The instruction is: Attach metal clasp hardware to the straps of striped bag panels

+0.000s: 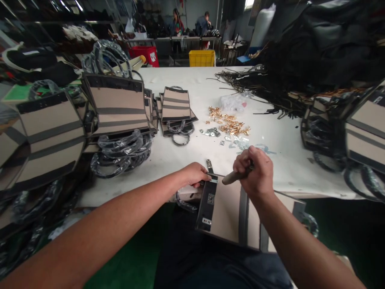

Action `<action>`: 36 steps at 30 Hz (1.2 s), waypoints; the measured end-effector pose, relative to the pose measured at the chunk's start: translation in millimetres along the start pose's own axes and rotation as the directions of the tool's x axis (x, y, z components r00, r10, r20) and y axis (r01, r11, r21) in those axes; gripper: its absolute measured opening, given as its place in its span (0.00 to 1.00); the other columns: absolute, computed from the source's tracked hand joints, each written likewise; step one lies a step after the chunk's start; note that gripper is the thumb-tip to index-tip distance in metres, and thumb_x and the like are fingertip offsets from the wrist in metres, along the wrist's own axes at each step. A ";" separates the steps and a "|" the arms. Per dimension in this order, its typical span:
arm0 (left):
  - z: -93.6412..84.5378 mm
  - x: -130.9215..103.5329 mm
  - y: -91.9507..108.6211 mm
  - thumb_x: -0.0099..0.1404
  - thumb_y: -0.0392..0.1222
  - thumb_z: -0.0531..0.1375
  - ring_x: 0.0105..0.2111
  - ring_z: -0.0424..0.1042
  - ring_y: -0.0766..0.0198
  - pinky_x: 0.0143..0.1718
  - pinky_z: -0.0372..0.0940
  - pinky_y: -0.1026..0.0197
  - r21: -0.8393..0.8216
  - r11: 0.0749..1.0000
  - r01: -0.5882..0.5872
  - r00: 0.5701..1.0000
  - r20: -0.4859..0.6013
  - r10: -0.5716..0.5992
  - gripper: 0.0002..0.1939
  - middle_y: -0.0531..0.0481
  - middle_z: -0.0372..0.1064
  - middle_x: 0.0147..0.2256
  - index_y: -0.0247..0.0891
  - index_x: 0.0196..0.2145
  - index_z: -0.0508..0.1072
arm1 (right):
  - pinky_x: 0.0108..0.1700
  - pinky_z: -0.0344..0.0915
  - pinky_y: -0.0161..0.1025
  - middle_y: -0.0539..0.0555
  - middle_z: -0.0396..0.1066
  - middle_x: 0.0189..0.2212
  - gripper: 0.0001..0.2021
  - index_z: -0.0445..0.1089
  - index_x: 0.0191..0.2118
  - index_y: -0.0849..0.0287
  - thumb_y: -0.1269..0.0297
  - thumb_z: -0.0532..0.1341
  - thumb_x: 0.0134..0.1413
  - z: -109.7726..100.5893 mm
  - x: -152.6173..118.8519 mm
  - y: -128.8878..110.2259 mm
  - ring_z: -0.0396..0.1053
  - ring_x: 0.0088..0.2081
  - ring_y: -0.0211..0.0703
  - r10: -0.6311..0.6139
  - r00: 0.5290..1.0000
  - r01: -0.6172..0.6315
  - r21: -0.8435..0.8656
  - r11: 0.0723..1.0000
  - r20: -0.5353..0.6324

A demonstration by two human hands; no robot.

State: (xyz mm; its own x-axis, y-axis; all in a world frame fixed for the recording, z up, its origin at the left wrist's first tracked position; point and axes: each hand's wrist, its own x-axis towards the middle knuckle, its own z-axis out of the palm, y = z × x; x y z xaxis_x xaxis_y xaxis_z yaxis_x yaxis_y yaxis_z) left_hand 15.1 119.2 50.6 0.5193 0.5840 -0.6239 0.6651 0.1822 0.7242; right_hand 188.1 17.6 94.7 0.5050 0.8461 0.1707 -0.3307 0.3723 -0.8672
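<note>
A beige and black bag panel [227, 210] lies tilted over the table's front edge, across my lap. My left hand [195, 174] is closed, fingers pinching at the panel's far left corner, beside a small light metal plate [213, 181]. A square metal piece [211, 199] and a white label sit lower on the same black strip. Above the panel my right hand [255, 170] is wrapped round a blunt grey-brown tool [233, 177], its thick end pointing toward the plate. The tool's other end is hidden in the fist. A dark strap with a metal tip [209, 164] sticks out beyond the corner.
Gold metal fittings [231, 123] and silver plates [211, 132] lie loose on the white table [198, 152]. Stacked bag panels [118, 98] with plastic-wrapped handles [123, 150] stand left, more at right [367, 132]. Dark cords lie at back right. Two people sit far off, beyond a yellow crate [202, 58].
</note>
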 end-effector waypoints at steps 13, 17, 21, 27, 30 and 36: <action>-2.3 4.5 -5.2 0.65 0.38 0.65 0.10 0.61 0.68 0.16 0.55 0.68 -0.071 0.997 0.028 0.997 0.072 -0.023 0.07 0.59 0.61 0.11 0.37 0.29 0.72 | 0.19 0.55 0.32 0.41 0.49 0.17 0.20 0.59 0.23 0.56 0.54 0.64 0.61 -3.0 1.9 36.5 0.49 0.16 0.30 0.015 0.985 0.007 0.126 0.992 -0.171; -1.7 2.9 -3.6 0.64 0.38 0.66 0.10 0.60 0.69 0.16 0.55 0.68 -0.053 0.998 0.020 0.999 0.052 -0.017 0.08 0.59 0.59 0.10 0.37 0.27 0.74 | 0.19 0.55 0.34 0.42 0.52 0.18 0.21 0.58 0.23 0.55 0.55 0.64 0.63 7.3 -8.5 41.7 0.51 0.15 0.31 -0.097 0.991 0.098 0.011 0.995 -0.096; -2.1 4.5 -5.5 0.63 0.39 0.65 0.11 0.60 0.69 0.15 0.55 0.67 -0.097 0.995 -0.013 0.998 0.054 0.018 0.11 0.59 0.59 0.11 0.38 0.24 0.71 | 0.21 0.58 0.36 0.45 0.59 0.18 0.20 0.60 0.23 0.54 0.58 0.64 0.66 19.9 -20.9 44.8 0.58 0.18 0.34 -0.156 0.984 0.170 -0.181 0.969 0.087; -2.0 7.4 -11.4 0.61 0.42 0.67 0.12 0.61 0.65 0.15 0.56 0.63 -0.072 0.996 -0.060 0.996 0.065 0.065 0.15 0.56 0.60 0.12 0.38 0.20 0.70 | 0.27 0.61 0.37 0.48 0.67 0.18 0.23 0.65 0.22 0.56 0.52 0.62 0.68 31.3 -24.4 32.0 0.63 0.22 0.38 0.025 0.940 0.148 -0.471 0.870 0.341; -0.4 5.4 -12.3 0.60 0.40 0.67 0.12 0.62 0.66 0.16 0.57 0.64 -0.078 0.995 -0.058 0.998 0.025 0.060 0.12 0.57 0.60 0.12 0.38 0.22 0.71 | 0.25 0.61 0.37 0.47 0.65 0.16 0.25 0.65 0.22 0.56 0.46 0.63 0.66 30.8 -17.1 27.1 0.61 0.20 0.37 0.132 0.960 0.007 -0.494 0.870 0.246; 0.8 1.5 -12.5 0.59 0.35 0.67 0.11 0.62 0.66 0.16 0.55 0.65 -0.118 0.991 -0.065 0.998 -0.007 0.064 0.10 0.57 0.59 0.11 0.36 0.22 0.72 | 0.21 0.58 0.35 0.46 0.63 0.15 0.27 0.61 0.21 0.55 0.43 0.69 0.58 42.3 -8.9 25.8 0.59 0.18 0.35 0.103 0.967 0.002 -0.414 0.910 0.233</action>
State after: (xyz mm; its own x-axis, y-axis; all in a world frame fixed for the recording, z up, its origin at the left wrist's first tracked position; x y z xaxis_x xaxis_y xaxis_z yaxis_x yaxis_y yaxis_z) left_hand 8.0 117.2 40.4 0.5574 0.5998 -0.5741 0.5622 0.2361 0.7925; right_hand 141.4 35.9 90.5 0.2686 0.9455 0.1842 0.0300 0.1829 -0.9827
